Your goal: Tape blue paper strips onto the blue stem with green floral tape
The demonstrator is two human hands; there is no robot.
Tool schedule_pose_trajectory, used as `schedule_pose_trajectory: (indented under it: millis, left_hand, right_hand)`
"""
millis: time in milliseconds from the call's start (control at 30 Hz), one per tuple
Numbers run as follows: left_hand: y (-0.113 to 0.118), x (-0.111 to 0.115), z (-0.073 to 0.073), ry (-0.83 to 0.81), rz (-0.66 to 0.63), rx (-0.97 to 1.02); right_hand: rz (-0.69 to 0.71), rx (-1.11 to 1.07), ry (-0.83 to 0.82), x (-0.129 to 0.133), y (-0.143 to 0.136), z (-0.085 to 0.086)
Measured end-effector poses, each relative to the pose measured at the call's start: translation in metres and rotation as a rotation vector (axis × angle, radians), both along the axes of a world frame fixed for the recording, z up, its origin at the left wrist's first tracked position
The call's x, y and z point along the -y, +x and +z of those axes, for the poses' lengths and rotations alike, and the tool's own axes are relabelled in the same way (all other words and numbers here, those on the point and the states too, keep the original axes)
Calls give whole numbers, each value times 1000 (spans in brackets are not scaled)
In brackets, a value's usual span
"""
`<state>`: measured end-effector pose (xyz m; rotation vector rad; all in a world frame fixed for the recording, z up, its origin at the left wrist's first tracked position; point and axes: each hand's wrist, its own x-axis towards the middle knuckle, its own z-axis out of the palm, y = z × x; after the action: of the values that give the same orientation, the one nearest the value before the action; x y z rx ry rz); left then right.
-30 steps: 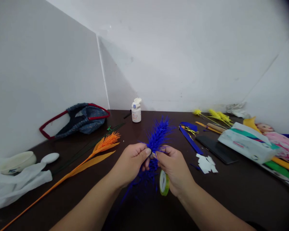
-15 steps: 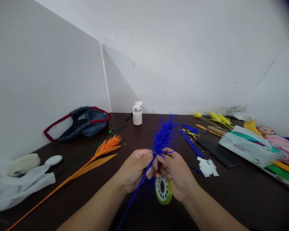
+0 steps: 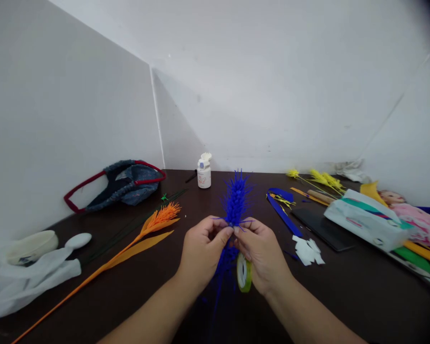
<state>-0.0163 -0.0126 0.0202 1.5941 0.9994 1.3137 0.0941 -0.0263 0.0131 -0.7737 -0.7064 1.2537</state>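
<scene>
A spiky blue wheat ear (image 3: pixel 237 198) stands upright between my hands. My left hand (image 3: pixel 205 246) pinches its base with thumb and fingers. My right hand (image 3: pixel 263 253) closes on the same base from the other side, its thumb close to the left thumb. Below the right fingers hangs a roll of yellow-green tape (image 3: pixel 244 273), seen nearly edge-on. More blue material shows under the hands, partly hidden by them.
An orange wheat stalk (image 3: pixel 143 234) lies at the left, near a white bowl (image 3: pixel 32 246) and a denim bag (image 3: pixel 129 184). A white bottle (image 3: pixel 204 174) stands at the back. Right: blue strip (image 3: pixel 284 215), black phone-like slab (image 3: pixel 320 229), tissue pack (image 3: pixel 369 220).
The blue ear has turned more upright and shifted slightly left. Its stem no longer shows slanting down to the lower left. My left hand has rolled over, and the tape roll has turned and risen.
</scene>
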Motion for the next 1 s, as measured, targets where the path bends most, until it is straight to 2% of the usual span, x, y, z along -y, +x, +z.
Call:
schedule_pose_trajectory:
  millis: [167, 300, 367, 433, 533, 667, 867, 1000]
  left_hand:
    - [-5, 2, 7, 74, -21, -77]
    - [-8, -3, 8, -1, -128, 35]
    - [-10, -8, 6, -80, -210, 142]
    - [-12, -13, 3, -135, -239, 217]
    - [-16, -19, 1, -170, -221, 261]
    - [-21, -24, 1, -178, -177, 271]
    - [-29, -32, 2, -121, -74, 289]
    - [-31, -38, 1, -105, -36, 388]
  right_hand:
    - [-147, 255, 64, 3, -2, 6]
    - [-232, 508, 83, 8, -5, 10]
    - [-187, 532, 93, 10, -6, 13]
    - [-105, 542, 91, 11, -6, 16]
    - [60, 544, 43, 12, -4, 21]
    - [273, 433, -20, 13, -3, 24]
    - [328, 350, -19, 14, 3, 22]
    - [341, 334, -37, 13, 7, 23]
